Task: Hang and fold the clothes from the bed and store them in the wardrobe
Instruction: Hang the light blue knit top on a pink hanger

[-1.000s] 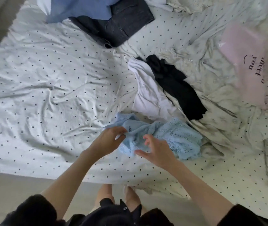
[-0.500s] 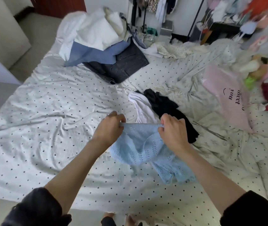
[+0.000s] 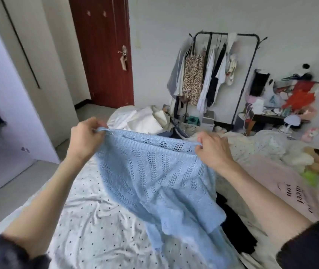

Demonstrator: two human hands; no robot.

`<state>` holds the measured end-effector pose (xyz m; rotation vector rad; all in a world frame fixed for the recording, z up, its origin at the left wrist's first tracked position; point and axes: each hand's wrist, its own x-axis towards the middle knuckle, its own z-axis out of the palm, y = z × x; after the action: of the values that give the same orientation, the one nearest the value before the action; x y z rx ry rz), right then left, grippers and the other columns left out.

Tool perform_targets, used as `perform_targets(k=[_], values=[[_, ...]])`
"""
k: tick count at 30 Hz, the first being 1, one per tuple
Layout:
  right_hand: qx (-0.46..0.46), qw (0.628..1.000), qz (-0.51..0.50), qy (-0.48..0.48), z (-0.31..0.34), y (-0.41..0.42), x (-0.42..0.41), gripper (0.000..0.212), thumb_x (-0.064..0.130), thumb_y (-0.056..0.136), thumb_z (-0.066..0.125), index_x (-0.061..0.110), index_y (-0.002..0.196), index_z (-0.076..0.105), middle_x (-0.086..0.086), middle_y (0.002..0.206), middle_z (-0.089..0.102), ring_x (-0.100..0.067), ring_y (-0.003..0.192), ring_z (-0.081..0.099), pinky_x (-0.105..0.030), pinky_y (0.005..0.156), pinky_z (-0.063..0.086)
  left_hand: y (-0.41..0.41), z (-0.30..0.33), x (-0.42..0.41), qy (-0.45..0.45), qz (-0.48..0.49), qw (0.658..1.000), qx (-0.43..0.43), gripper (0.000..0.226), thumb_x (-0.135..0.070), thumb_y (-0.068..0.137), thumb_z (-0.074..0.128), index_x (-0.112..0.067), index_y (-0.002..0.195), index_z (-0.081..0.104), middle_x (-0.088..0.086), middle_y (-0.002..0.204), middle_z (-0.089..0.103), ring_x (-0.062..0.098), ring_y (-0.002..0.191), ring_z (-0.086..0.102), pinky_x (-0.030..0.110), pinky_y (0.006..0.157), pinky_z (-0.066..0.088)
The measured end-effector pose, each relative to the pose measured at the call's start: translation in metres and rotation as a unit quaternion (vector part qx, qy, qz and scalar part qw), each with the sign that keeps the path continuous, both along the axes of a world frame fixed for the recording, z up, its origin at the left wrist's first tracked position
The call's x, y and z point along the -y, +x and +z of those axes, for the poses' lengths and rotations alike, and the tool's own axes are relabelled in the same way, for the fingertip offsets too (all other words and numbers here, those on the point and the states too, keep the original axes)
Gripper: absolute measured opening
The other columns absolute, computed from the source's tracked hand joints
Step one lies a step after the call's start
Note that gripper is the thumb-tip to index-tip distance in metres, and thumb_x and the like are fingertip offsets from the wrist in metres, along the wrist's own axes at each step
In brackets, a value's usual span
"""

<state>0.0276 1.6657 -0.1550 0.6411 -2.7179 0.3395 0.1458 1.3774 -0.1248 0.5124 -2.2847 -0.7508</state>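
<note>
Dark lettering on the pink shirt (image 3: 283,187) lying on the bed, seen upside down from the head view: "you" and "meet" readable, further letters cut off at the fold. No other readable text, labels or numbers anywhere.

Dotted bed (image 3: 88,226): black garment (image 3: 236,228), pink shirt (image 3: 283,189), white pile (image 3: 143,121).

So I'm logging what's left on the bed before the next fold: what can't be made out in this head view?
- Black garment: mostly hidden behind the blue knit top held up by the left hand and right hand.
- Clothes pile at the far end of the bed: lower part hidden by the top's upper edge.
- Pink garment: its print is partly covered by the right forearm.
- Wardrobe: cut off by the left edge, contents blurred.
</note>
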Motion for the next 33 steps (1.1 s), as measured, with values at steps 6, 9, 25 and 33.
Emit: perform_targets(k=[6, 9, 25, 33], values=[[0.068, 0.987, 0.135, -0.057, -0.002, 0.038, 0.087, 0.013, 0.018, 0.096, 0.044, 0.013, 0.108, 0.045, -0.012, 0.086, 0.062, -0.031, 0.084, 0.060, -0.037, 0.076, 0.035, 0.102, 0.000, 0.063, 0.036, 0.133, 0.990, -0.020, 0.019, -0.004, 0.080, 0.058, -0.014, 0.090, 0.070, 0.007, 0.091, 0.070, 0.022, 0.086, 0.063, 0.027, 0.079, 0.045], [-0.018, 0.977, 0.211, 0.015, 0.009, 0.056, 0.138, 0.015, 0.015, 0.096, 0.047, 0.014, 0.110, 0.042, -0.009, 0.096, 0.065, -0.029, 0.092, 0.059, -0.036, 0.077, 0.028, 0.153, 0.013, 0.094, 0.056, 0.197, 0.976, -0.080, 0.027, -0.001, 0.078, 0.054, -0.019, 0.090, 0.070, 0.001, 0.084, 0.067, 0.014, 0.080, 0.060, 0.026, 0.079, 0.047], [0.051, 0.938, 0.323, -0.118, 0.046, 0.249, 0.518, 0.013, 0.013, 0.092, 0.040, 0.015, 0.081, 0.047, -0.023, 0.099, 0.065, -0.038, 0.097, 0.058, -0.039, 0.081, 0.036, 0.449, 0.025, 0.305, 0.042, 0.406, 0.906, -0.113, 0.027, -0.005, 0.077, 0.056, -0.024, 0.088, 0.073, -0.001, 0.082, 0.069, 0.010, 0.075, 0.062, 0.017, 0.066, 0.044], [0.173, 0.893, 0.343, -0.234, 0.062, 0.295, 0.657, 0.015, 0.014, 0.091, 0.056, 0.006, 0.099, 0.066, -0.014, 0.099, 0.067, -0.032, 0.090, 0.060, -0.042, 0.082, 0.049, 0.501, 0.011, 0.434, 0.048, 0.422, 0.902, -0.078, 0.021, -0.001, 0.078, 0.062, -0.015, 0.089, 0.073, -0.001, 0.077, 0.065, 0.012, 0.074, 0.059, 0.020, 0.069, 0.042]])
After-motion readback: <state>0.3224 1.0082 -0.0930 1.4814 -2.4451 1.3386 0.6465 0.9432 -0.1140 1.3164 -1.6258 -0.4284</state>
